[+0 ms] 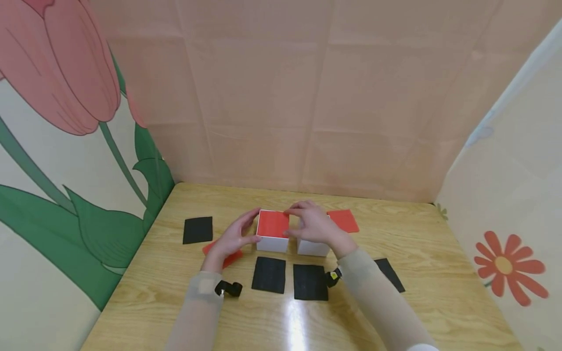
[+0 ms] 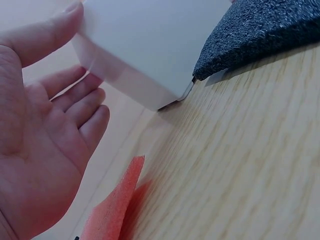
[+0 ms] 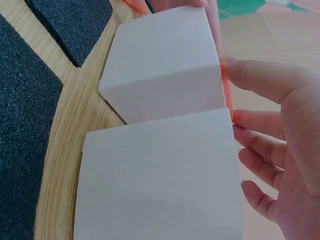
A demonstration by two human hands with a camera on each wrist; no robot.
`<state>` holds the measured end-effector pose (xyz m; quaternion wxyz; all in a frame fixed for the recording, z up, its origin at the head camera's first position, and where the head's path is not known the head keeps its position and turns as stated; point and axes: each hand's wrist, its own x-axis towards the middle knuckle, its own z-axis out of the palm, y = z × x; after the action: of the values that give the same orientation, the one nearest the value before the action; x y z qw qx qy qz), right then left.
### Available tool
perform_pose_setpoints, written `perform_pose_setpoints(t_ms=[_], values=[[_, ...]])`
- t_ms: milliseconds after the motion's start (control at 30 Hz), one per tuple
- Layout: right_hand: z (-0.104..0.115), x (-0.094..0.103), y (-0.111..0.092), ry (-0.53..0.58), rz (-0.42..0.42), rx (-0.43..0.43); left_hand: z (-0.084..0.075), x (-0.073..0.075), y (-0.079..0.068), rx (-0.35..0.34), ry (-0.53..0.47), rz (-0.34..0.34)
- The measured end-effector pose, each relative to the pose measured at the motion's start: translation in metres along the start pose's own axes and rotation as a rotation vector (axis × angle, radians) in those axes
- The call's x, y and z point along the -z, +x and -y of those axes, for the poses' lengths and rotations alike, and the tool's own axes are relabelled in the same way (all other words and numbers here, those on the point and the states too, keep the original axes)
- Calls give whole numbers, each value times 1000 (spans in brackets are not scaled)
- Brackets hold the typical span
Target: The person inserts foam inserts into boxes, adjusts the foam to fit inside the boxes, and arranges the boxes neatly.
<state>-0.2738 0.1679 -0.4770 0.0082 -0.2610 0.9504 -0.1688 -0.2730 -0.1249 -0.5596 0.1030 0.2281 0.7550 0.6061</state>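
Two white boxes stand side by side on a wooden table. A red foam square (image 1: 273,224) covers the top of the left white box (image 1: 272,243), with a thin white rim showing around part of it. My left hand (image 1: 232,238) holds this box at its left side, thumb near the front corner and fingers farther back. Over the gap between the boxes, my right hand (image 1: 312,223) has its thumb and index finger at the right edge of the red square. The right white box (image 3: 160,180) sits below that hand, its top mostly hidden in the head view.
Another red piece (image 1: 344,221) lies behind the right box; one more (image 2: 117,200) rests under my left wrist. Black foam squares lie at the far left (image 1: 197,230), in front of the boxes (image 1: 269,275) (image 1: 311,282) and near my right forearm (image 1: 390,274).
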Motion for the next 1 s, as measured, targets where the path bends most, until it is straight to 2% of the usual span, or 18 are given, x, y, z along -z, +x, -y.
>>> perform_pose_setpoints(t_ms=[267, 500, 833, 1000], values=[[7, -2, 6, -93, 30, -16, -1, -1, 1, -8, -2, 4], [14, -1, 9, -134, 25, -33, -1, 0, 1, -3, -9, 6], [24, 4, 14, -202, 72, -65, -1, 0, 1, 1, 2, 6], [26, 4, 15, -201, 79, -91, 0, -1, 2, 7, 5, 3]])
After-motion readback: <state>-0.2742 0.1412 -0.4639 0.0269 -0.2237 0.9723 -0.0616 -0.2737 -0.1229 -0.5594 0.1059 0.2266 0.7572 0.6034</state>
